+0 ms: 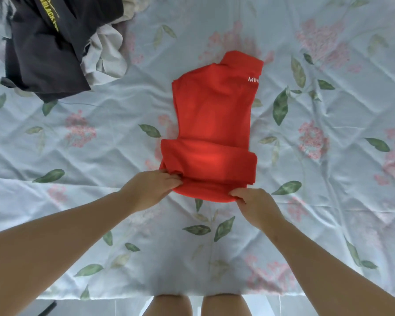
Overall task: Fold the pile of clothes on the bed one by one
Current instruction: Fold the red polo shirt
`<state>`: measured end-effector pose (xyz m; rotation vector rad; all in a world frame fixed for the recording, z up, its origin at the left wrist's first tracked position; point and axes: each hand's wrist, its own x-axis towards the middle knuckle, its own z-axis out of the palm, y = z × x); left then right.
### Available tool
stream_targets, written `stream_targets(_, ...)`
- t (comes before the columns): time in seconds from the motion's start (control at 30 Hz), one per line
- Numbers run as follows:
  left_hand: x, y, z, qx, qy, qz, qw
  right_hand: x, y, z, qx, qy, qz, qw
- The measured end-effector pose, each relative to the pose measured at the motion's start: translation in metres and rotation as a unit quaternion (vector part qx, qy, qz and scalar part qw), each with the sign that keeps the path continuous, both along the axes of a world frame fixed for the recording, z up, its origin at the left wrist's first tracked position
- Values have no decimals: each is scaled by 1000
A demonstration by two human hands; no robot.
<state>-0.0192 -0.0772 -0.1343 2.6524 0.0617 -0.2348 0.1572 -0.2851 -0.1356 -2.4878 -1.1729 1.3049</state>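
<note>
A red garment [212,124] with small white lettering lies lengthwise in the middle of the bed, folded into a narrow strip, its near end turned up into a roll. My left hand [152,187] pinches the near left corner of that roll. My right hand [255,205] pinches the near right edge of it. A pile of unfolded clothes sits at the far left: a black garment with yellow print [48,42] and pale grey-white cloth [105,58] beside it.
The bed is covered by a pale blue sheet with pink flowers and green leaves [317,156]. Its near edge [169,295] runs along the bottom, with my legs just below it.
</note>
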Motion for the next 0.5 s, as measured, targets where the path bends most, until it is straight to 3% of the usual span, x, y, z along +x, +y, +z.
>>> stream_targets(0.07,-11,-4,3,-45,101,30,993,-10,-10,6,-25,43,-40,998)
stream_targets(0.13,-17,-7,2,-100,168,158,968,-12,-17,10,-5,82,-201,976)
stream_targets(0.17,-16,-8,1,-132,166,254,944,-11,-18,10,18,83,-306,948)
stream_targets(0.2,-10,-9,0,-168,156,362,903,-8,-17,9,40,76,-398,913)
stream_targets(0.27,4,-9,-2,-277,154,547,775,-1,-10,5,53,110,-521,845)
stream_targets(0.33,16,-10,-6,-372,180,631,656,3,0,1,40,205,-591,779)
stream_targets(0.37,20,-10,-8,-384,196,641,635,4,5,-1,27,242,-600,762)
stream_targets(0.4,22,-10,-11,-377,211,638,638,5,10,-2,15,258,-596,760)
stream_targets(0.5,27,-8,-16,-301,216,622,690,7,16,-6,10,216,-585,782)
